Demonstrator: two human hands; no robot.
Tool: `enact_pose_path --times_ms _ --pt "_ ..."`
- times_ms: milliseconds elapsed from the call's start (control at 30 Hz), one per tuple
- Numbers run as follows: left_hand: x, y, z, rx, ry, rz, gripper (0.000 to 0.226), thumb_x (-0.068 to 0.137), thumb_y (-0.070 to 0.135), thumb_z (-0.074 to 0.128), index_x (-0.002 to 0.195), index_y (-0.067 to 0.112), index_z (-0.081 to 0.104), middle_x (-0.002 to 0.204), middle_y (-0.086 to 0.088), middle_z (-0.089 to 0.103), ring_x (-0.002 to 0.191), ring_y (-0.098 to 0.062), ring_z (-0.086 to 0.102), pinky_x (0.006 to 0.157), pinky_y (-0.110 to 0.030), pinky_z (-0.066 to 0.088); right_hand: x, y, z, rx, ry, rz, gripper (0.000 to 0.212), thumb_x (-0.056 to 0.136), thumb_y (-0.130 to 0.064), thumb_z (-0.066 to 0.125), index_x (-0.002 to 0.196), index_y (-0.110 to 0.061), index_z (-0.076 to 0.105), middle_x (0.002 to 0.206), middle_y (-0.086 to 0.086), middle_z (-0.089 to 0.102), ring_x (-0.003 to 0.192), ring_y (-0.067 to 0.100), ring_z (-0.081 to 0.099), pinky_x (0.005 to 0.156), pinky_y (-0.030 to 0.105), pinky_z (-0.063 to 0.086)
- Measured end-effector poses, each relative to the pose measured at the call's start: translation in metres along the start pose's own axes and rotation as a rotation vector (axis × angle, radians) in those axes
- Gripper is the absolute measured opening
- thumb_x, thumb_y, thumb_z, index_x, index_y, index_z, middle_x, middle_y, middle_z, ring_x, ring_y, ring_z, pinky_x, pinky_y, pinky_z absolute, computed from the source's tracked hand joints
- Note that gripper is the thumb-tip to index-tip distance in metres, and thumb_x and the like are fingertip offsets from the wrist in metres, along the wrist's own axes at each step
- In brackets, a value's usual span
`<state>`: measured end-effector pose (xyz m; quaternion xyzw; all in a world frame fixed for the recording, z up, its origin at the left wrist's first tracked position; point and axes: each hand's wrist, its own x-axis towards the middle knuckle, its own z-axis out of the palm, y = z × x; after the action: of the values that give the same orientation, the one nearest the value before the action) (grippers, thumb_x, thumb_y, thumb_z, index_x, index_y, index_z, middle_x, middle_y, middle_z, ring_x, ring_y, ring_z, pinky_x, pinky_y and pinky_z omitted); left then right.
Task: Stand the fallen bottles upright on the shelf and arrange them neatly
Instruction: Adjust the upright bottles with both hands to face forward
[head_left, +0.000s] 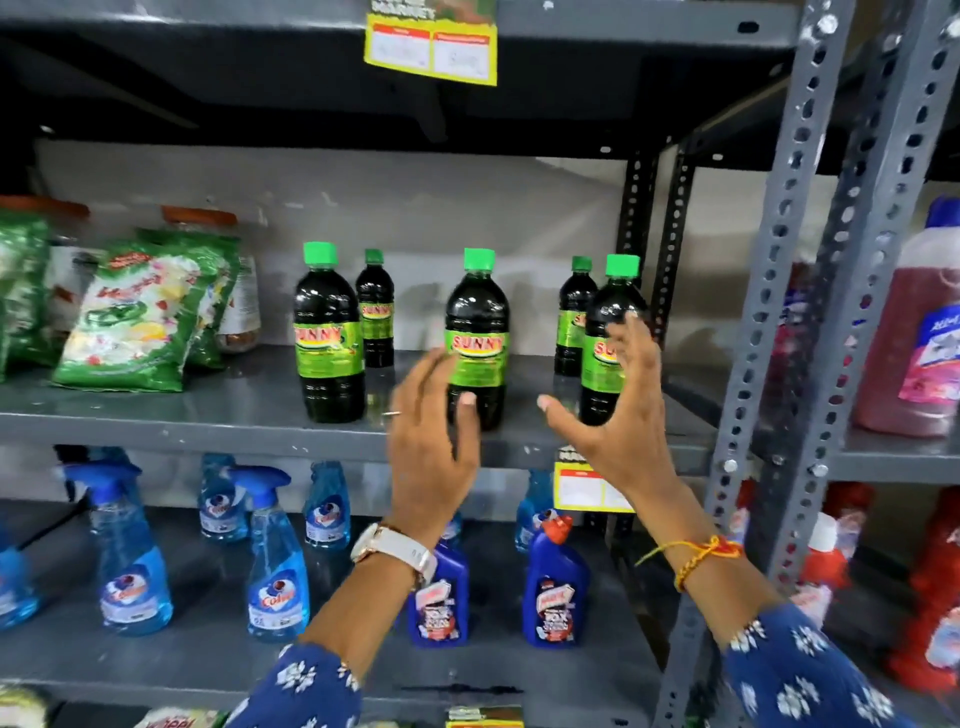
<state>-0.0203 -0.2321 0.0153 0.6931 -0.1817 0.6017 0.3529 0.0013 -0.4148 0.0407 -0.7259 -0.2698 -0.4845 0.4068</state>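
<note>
Several dark bottles with green caps and green "SUNNY" labels stand upright on the grey middle shelf (234, 415). Three are at the front: a left one (328, 338), a middle one (478, 332) and a right one (605, 364). Two smaller-looking ones stand behind, one at back left (375, 306) and one at back right (574, 317). My left hand (431, 441) hovers open just in front of the middle bottle, covering its lower left. My right hand (618, 405) is open beside the right front bottle, fingers spread, holding nothing.
Green detergent packets (130, 322) lean at the shelf's left. Blue spray bottles (130, 561) and dark blue cleaner bottles (556, 587) fill the shelf below. A perforated grey upright (769, 322) bounds the right side, with a pink liquid bottle (914, 332) beyond it.
</note>
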Motion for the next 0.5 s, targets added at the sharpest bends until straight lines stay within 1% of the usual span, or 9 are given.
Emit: enact_pose_path --times_ms 67,133,200,267,300,367,400,433,500 --pt "0.022 -0.029 -0.028 0.106 0.179 -0.032 0.047 0.093 0.029 0.047 0.130 0.001 0.042 0.133 -0.020 0.046 0.127 -0.013 0.033 0.108 -0.022 0.024 0.010 -0.017 0.027 0.123 -0.066 0.138 0.099 0.064 -0.051 0.075 0.142 -0.028 0.018 0.131 -0.002 0.040 0.121 0.006 0.041 0.102 0.020 0.035" --pt "0.046 -0.061 -0.050 0.219 0.184 -0.178 0.068 0.086 0.043 0.057 0.132 -0.002 0.035 0.139 -0.023 0.038 0.131 -0.024 0.031 0.109 -0.036 0.028 0.021 -0.023 0.055 0.189 -0.123 0.382 0.110 0.059 -0.053 0.078 0.144 -0.021 0.015 0.138 0.005 0.040 0.127 0.014 0.039 0.105 0.029 0.035" --pt "0.058 -0.091 -0.065 0.323 0.029 -0.343 0.098 0.074 0.059 0.065 0.139 -0.001 0.024 0.148 -0.022 0.025 0.136 -0.032 0.023 0.107 -0.050 0.025 0.027 -0.021 0.079 0.200 -0.170 0.581 0.119 0.056 -0.050 0.082 0.145 -0.012 0.011 0.145 0.012 0.036 0.131 0.022 0.036 0.106 0.034 0.032" --pt "0.059 -0.115 -0.070 0.365 -0.192 -0.475 0.118 0.061 0.074 0.062 0.142 0.002 0.016 0.151 -0.020 0.024 0.137 -0.032 0.025 0.106 -0.051 0.027 0.026 -0.017 0.092 0.166 -0.241 0.674 0.119 0.053 -0.048 0.084 0.141 -0.009 0.014 0.133 0.008 0.048 0.117 0.018 0.048 0.089 0.019 0.036" --pt "0.056 -0.122 -0.070 0.377 -0.274 -0.530 0.121 0.054 0.080 0.057 0.140 0.003 0.020 0.145 -0.020 0.035 0.131 -0.034 0.036 0.101 -0.050 0.034 0.024 -0.014 0.095 0.141 -0.265 0.673 0.113 0.052 -0.047 0.085 0.137 -0.010 0.020 0.120 0.002 0.055 0.104 0.013 0.052 0.078 0.013 0.036" --pt "0.049 -0.133 -0.069 0.420 -0.333 -0.580 0.112 0.047 0.088 0.049 0.123 0.008 0.034 0.117 -0.018 0.061 0.104 -0.036 0.059 0.078 -0.042 0.046 0.023 -0.008 0.097 0.092 -0.304 0.641 0.088 0.049 -0.043 0.088 0.117 -0.020 0.037 0.099 -0.009 0.057 0.088 0.007 0.053 0.070 0.013 0.037" --pt "0.046 -0.137 -0.067 0.449 -0.339 -0.572 0.102 0.047 0.090 0.046 0.110 0.011 0.038 0.103 -0.016 0.066 0.092 -0.036 0.063 0.067 -0.038 0.043 0.024 -0.007 0.096 0.077 -0.337 0.627 0.073 0.049 -0.042 0.087 0.105 -0.026 0.044 0.095 -0.011 0.058 0.086 0.007 0.055 0.072 0.017 0.039" --pt "0.044 -0.141 -0.065 0.470 -0.346 -0.562 0.091 0.049 0.089 0.046 0.100 0.014 0.037 0.095 -0.015 0.067 0.086 -0.035 0.064 0.062 -0.036 0.040 0.024 -0.007 0.096 0.065 -0.375 0.611 0.059 0.051 -0.042 0.087 0.097 -0.031 0.051 0.094 -0.010 0.062 0.086 0.009 0.059 0.072 0.020 0.040" --pt "0.046 -0.144 -0.063 0.485 -0.343 -0.550 0.078 0.056 0.085 0.052 0.090 0.017 0.033 0.088 -0.014 0.067 0.081 -0.035 0.064 0.059 -0.034 0.038 0.025 -0.006 0.095 0.038 -0.435 0.578 0.046 0.055 -0.045 0.083 0.094 -0.031 0.064 0.093 -0.006 0.069 0.087 0.010 0.064 0.070 0.022 0.044"
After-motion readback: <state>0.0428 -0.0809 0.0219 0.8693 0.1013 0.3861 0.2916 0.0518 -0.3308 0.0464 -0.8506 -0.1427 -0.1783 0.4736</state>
